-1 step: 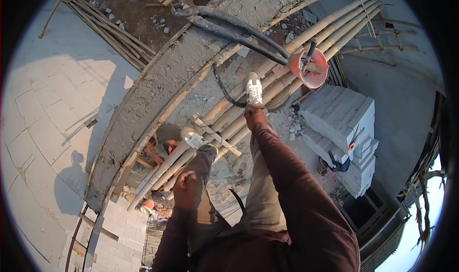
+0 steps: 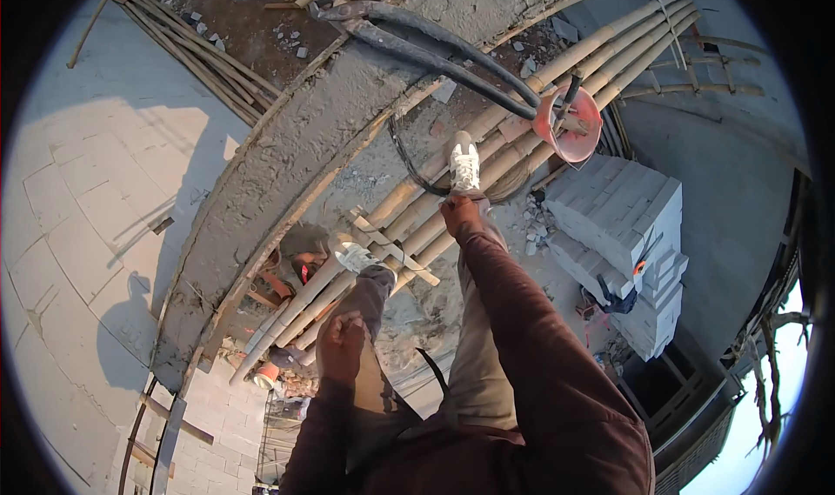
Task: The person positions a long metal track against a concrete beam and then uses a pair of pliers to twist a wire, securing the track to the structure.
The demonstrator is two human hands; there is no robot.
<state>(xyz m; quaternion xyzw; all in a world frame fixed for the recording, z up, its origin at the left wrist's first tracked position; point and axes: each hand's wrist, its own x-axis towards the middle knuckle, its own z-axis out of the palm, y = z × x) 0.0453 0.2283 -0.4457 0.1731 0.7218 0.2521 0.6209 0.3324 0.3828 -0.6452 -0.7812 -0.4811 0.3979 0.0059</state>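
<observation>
Two curled hands [image 2: 461, 217] above bamboo poles [image 2: 513, 160]

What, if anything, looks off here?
Two things. The red bucket appears tilted on the bamboo poles, a dark rod jutting out; I can't tell whether it's stable. And a dark long-armed tool lies across the lumpy, unsmoothed concrete strip, an odd resting place.
</observation>
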